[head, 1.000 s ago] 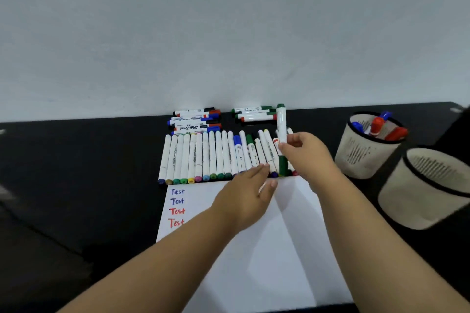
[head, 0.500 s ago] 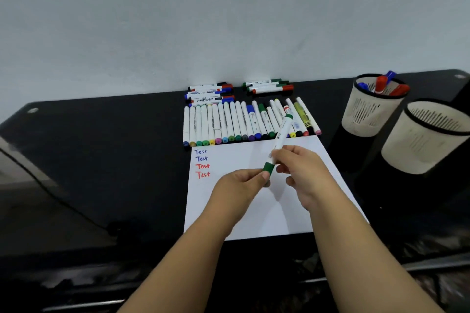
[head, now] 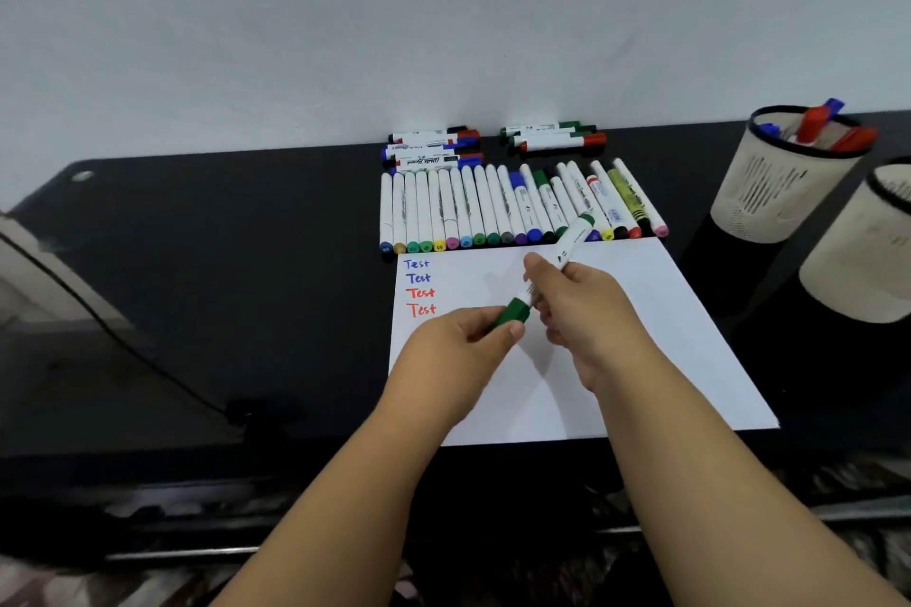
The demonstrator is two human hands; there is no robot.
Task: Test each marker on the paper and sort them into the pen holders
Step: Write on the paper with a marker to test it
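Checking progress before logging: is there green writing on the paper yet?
No: the paper shows only two blue and two red "Test" lines.

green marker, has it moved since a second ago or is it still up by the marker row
Yes. The green marker has come toward the person, from upright over the marker row to slanted over the paper, right hand on its barrel, left hand pinching its cap.

Tabletop (head: pixel 246 261): black, smooth, semi-gloss, faint reflections under the holders. Paper (head: pixel 641 335): white, matt, flat sheet. Markers (head: pixel 493 212): smooth white plastic barrels, coloured plastic caps, slight sheen. Held marker (head: pixel 572 244): same plastic, green cap. Holders (head: pixel 769 192): cream, matt, perforated walls, black rims; material unclear. Wall (head: pixel 443 15): pale, matt.
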